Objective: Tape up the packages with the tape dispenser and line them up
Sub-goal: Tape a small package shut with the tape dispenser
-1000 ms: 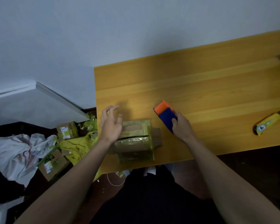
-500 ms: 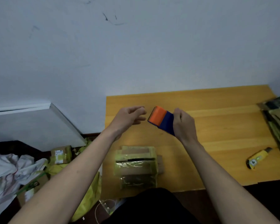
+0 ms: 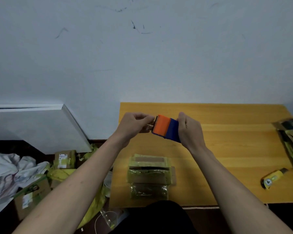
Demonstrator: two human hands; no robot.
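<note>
both hands raised above the wooden table (image 3: 227, 159), taken here as the landmark. the right hand (image 3: 190, 130) wraps its curled fingers round the blue end of the tape dispenser (image 3: 166, 128), held clear of the table top. the left hand (image 3: 134, 124) meets the dispenser's orange end, fingertips pinched together at the tape edge there; the tape itself is too faint to make out. a package (image 3: 150, 176), wrapped in yellow-green tape, lies on the table near its front edge, below the hands. a yellow utility knife (image 3: 273, 178) lies toward the table's right side, well apart from the package. more boxes (image 3: 64, 159) sit on the floor left of the table.
</note>
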